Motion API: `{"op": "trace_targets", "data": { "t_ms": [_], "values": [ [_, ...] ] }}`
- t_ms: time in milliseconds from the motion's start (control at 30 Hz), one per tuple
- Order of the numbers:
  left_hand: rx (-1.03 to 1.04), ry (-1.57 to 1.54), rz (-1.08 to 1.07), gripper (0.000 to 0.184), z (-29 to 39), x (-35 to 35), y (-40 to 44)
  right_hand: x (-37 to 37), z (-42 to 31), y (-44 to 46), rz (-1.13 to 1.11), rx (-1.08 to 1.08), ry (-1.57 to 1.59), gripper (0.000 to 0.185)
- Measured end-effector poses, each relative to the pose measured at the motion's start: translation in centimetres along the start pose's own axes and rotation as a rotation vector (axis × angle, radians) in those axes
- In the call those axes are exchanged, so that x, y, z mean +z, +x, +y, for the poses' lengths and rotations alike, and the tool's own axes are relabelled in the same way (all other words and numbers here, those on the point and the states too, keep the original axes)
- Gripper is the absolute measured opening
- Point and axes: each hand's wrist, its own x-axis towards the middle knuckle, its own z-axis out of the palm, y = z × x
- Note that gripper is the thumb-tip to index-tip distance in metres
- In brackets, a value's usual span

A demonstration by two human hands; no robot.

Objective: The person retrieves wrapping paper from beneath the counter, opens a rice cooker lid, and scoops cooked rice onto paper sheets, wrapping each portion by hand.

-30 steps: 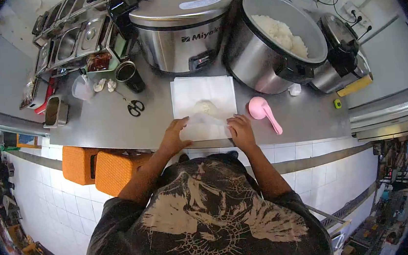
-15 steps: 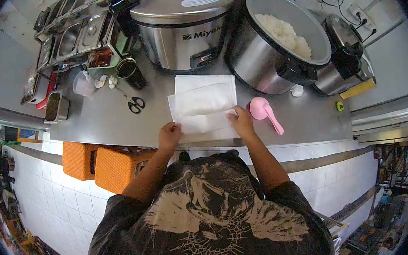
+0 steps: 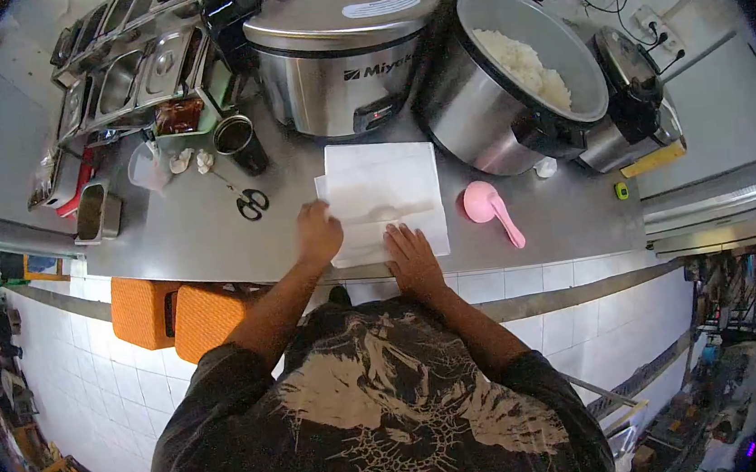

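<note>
White sheets of paper point(image 3: 381, 176) lie stacked on the steel counter in front of me, with a fold line across their lower part. My left hand point(image 3: 317, 234) is closed at the left edge of the paper, its fingertips partly hidden. Flat on the lower middle of the paper rests my right hand point(image 3: 412, 255), its fingers stretched out and holding nothing. A pink rice scoop point(image 3: 490, 211) lies right of the paper. To the left are black-handled scissors point(image 3: 252, 204).
Behind the paper stands a closed steel rice cooker point(image 3: 327, 86). Right of it, an open cooker point(image 3: 475, 108) holds white rice point(image 3: 521, 67). A dark cup point(image 3: 242, 146), a clear plastic tub point(image 3: 149, 169) and metal pans point(image 3: 119, 83) stand left. Orange stools point(image 3: 204, 321) are below the counter.
My right hand has left the paper's right edge, moved left and flattened on it. My left hand has moved up along the left edge. The sheets now lie more squarely aligned.
</note>
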Motion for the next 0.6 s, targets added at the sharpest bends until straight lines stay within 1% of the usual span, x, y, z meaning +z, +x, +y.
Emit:
{"op": "trace_targets", "data": {
  "t_ms": [33,133,167,233,267,333,367,467,533,567,600],
  "values": [
    [0.014,0.029,-0.077,0.031,0.9,-0.2,2.1,0.1,-0.3,0.0,-0.032,0.035,-0.046,0.063],
    [0.072,0.259,-0.317,0.039,3.6,0.1,7.6,0.4,-0.6,0.1,0.034,0.108,0.034,0.062],
    [0.099,0.36,-0.396,0.04,3.8,0.3,9.0,0.4,-0.9,0.3,-0.014,0.118,0.001,0.063],
    [0.072,0.464,-0.535,0.04,3.9,0.9,11.4,-0.4,-1.3,0.8,-0.114,0.13,-0.068,0.063],
    [0.056,0.517,-0.601,0.041,3.9,1.1,11.9,-0.9,-1.4,0.9,-0.107,0.132,-0.057,0.063],
    [0.147,0.494,-0.565,0.036,4.4,0.4,11.5,-1.3,-1.4,1.0,-0.09,0.129,-0.023,0.064],
    [0.19,0.486,-0.543,0.033,4.5,-0.1,11.3,-1.6,-1.1,1.4,-0.033,0.119,-0.016,0.064],
    [0.41,0.325,-0.486,0.024,6.5,-3.7,8.9,-3.4,0.5,3.9,0.127,0.101,-0.011,0.062],
    [0.59,0.283,-0.375,0.019,7.4,-5.6,5.6,-7.5,0.0,6.8,0.203,0.119,-0.013,0.057],
    [0.674,0.262,-0.32,0.017,7.6,-6.2,3.9,-8.1,0.8,7.7,0.093,0.02,-0.09,0.053],
    [0.626,0.253,-0.352,0.016,7.7,-6.3,2.3,-8.7,1.9,8.5,-0.017,-0.082,-0.168,0.05]
  ]
}}
